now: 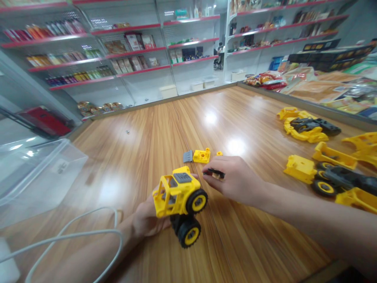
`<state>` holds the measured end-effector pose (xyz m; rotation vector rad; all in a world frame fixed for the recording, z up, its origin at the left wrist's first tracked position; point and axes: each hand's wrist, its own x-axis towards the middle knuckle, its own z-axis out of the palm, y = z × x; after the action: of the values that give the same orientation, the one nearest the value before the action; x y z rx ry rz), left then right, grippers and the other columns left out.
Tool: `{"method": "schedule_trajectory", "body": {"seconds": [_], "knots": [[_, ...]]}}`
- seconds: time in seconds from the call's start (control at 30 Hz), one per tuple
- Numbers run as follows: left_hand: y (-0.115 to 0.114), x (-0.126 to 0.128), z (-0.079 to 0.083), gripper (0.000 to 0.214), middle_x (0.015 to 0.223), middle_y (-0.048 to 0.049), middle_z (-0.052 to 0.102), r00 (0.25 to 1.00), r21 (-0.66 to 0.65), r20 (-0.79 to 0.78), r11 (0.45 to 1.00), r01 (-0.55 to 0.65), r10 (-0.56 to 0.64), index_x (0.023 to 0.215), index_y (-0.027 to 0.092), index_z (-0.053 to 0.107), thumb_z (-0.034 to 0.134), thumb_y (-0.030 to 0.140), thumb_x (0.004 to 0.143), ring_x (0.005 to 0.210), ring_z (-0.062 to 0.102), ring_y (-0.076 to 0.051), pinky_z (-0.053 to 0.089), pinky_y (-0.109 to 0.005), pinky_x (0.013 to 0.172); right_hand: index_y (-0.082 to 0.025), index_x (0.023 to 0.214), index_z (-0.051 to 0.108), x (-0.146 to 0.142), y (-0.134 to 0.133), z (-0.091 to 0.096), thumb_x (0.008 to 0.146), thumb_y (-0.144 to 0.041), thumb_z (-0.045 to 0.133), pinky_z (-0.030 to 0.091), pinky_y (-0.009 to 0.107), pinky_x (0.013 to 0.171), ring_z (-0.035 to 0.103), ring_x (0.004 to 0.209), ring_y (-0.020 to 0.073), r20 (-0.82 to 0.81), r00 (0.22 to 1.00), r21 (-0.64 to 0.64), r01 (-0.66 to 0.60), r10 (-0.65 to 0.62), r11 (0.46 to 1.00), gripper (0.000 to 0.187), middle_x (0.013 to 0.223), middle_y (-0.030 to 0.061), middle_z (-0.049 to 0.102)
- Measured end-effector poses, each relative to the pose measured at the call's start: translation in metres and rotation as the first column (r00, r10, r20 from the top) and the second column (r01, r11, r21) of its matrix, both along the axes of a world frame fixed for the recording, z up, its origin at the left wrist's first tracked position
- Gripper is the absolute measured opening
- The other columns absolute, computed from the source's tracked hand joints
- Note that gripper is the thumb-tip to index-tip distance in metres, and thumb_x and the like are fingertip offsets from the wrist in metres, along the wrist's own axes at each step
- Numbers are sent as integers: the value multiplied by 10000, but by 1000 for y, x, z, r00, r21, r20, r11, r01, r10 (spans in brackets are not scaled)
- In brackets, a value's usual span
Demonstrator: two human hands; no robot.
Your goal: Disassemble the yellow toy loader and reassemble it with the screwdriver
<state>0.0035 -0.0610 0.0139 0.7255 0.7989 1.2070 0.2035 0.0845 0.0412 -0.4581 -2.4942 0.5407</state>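
Observation:
My left hand [151, 216] is wrapped around a yellow toy truck [173, 192] with a grey hood panel and black wheels with yellow hubs. The truck is tilted above the table, and much of that hand is hidden behind it. Just to its right, my right hand [235, 179] pinches a small black part [214, 172], partly covered by the fingers. Beyond the hands lie a grey toothed piece [187, 156], a yellow block with a round hole [202, 156] and a tiny yellow piece [219, 153].
Toy vehicle parts spread along the right side, including a black wheeled chassis [347, 179] and a yellow part [299, 169]. A clear plastic bin [67, 161] stands at left, near a white cable [118, 232]. Stocked shelves [141, 72] line the back, past the wooden table [153, 129].

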Motion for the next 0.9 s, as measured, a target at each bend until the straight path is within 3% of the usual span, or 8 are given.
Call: {"method": "schedule_trajectory", "body": {"seconds": [0.07,0.2,0.37,0.47,0.7,0.9], "knots": [[0,-4,-2,683,967,-108,675,995,12,95,1000,21,-22,1267,147,565,765,352,648,829,664,-232,536,-294,684,-171,890,681,1,-5,4,864,-197,600,449,263,728,639,777,149,-116,992,-25,-55,52,998,89,852,29,714],[3,-6,2,529,929,-97,685,965,19,263,1000,9,-14,1214,149,598,707,281,713,793,668,-200,546,-302,707,-154,909,677,1,-17,12,837,-130,614,487,237,784,666,839,134,-269,946,-83,-212,183,974,99,907,38,725],[5,1,4,256,860,-96,716,968,-16,252,1000,6,-2,1007,123,702,688,250,785,783,687,-205,553,-317,754,-142,877,676,0,-27,13,838,-155,641,513,226,778,673,820,124,-344,915,-192,-288,210,938,53,867,47,725],[5,3,2,229,833,-89,727,977,-23,213,1000,4,1,993,127,714,690,255,805,747,698,-205,563,-317,735,-143,892,684,-1,-28,9,829,-159,656,521,230,759,674,803,125,-364,911,-225,-288,193,931,71,861,54,722],[6,2,9,252,852,-141,724,955,-39,277,992,123,-108,999,86,702,666,239,802,780,703,-263,582,-399,731,-123,934,672,3,-31,10,858,-130,627,526,247,718,674,775,138,-383,866,-34,-362,322,932,89,856,76,721],[5,6,13,271,847,-138,681,879,-116,440,959,260,-185,965,78,691,615,273,791,769,668,-251,594,-442,676,-109,990,666,6,-32,12,866,-82,584,525,224,673,671,797,135,-329,855,103,-389,401,915,150,901,76,708]]}}
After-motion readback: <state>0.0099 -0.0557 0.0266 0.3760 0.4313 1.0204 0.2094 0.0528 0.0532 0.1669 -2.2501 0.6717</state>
